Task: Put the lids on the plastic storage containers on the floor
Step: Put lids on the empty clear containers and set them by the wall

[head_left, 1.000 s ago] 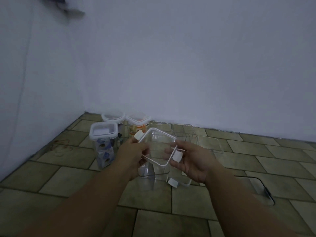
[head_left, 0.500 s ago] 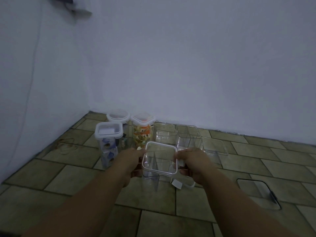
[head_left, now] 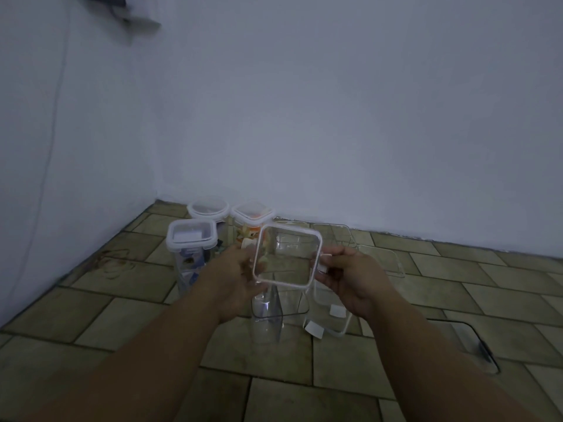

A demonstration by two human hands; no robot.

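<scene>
A clear square lid [head_left: 287, 259] with a white rim is tilted up toward me, gripped on its left edge by my left hand [head_left: 236, 277] and on its right edge by my right hand [head_left: 350, 277]. Just below it stands a tall clear open container [head_left: 266, 316] on the tiled floor. A second lid [head_left: 330, 319] with white clips lies on the floor to its right. Behind stand three lidded containers: one holding blue items [head_left: 192, 239], a round-topped one [head_left: 208, 208] and one with orange contents [head_left: 251, 217]. More clear open containers [head_left: 333, 236] stand behind the lid.
White walls meet in a corner at the back left. A flat clear lid [head_left: 382, 260] lies to the right of the open containers. A dark-edged clear lid [head_left: 469, 345] rests on the tiles at the right. A thin wire loop [head_left: 114, 263] lies at the left.
The lid was lowered flat over the tall clear container half a second ago; now both hands have raised it and tilted it up toward me again.
</scene>
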